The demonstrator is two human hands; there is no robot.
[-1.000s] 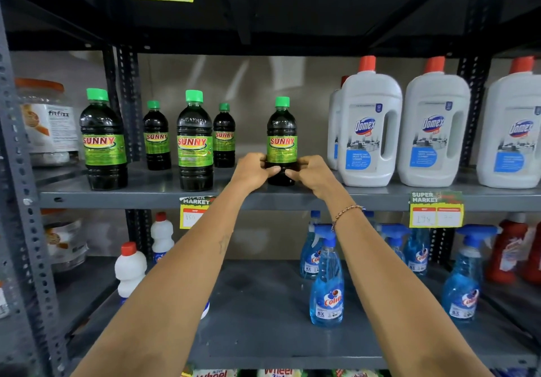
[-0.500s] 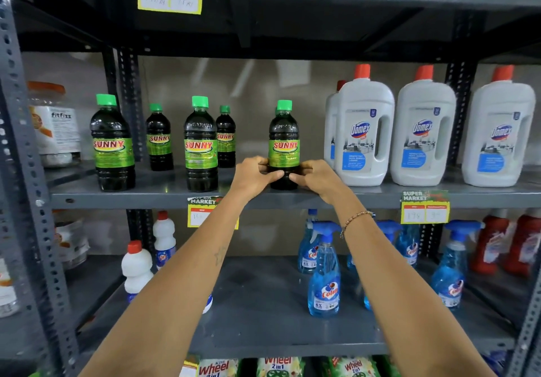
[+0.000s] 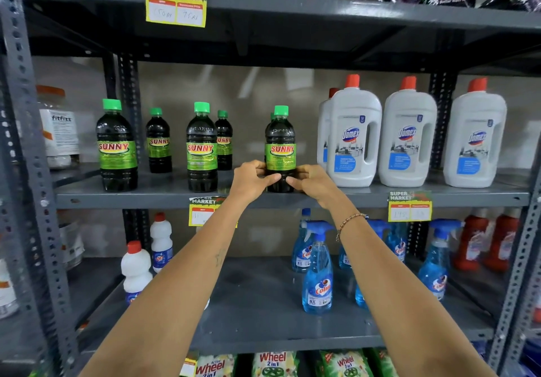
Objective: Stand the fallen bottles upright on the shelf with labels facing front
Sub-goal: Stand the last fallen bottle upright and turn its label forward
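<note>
The left hand (image 3: 252,178) and the right hand (image 3: 312,179) close from either side around the lower body of a dark Sunny bottle (image 3: 280,149), fingers wrapped onto it just under the green label and thumbs meeting near its front. The bottle stands upright near the front edge of the middle shelf (image 3: 164,198), green cap up and the red-and-yellow "SUNNY" label facing forward. A second green cap peeks out just behind its neck, probably another bottle of the same kind, though most of it is hidden. To the left on the same shelf stand four more Sunny bottles, all upright with labels forward: two larger ones at the front (image 3: 117,145) (image 3: 202,146) and two smaller ones set further back (image 3: 158,140) (image 3: 224,140). Just to the right of the right hand is a row of white Domex jugs (image 3: 354,139) with red caps. A beaded bracelet (image 3: 349,221) circles the right wrist. On the shelf below, blue Colin spray bottles (image 3: 317,271) stand under the right forearm, and small white bottles (image 3: 136,271) with red caps stand to the left.
</note>
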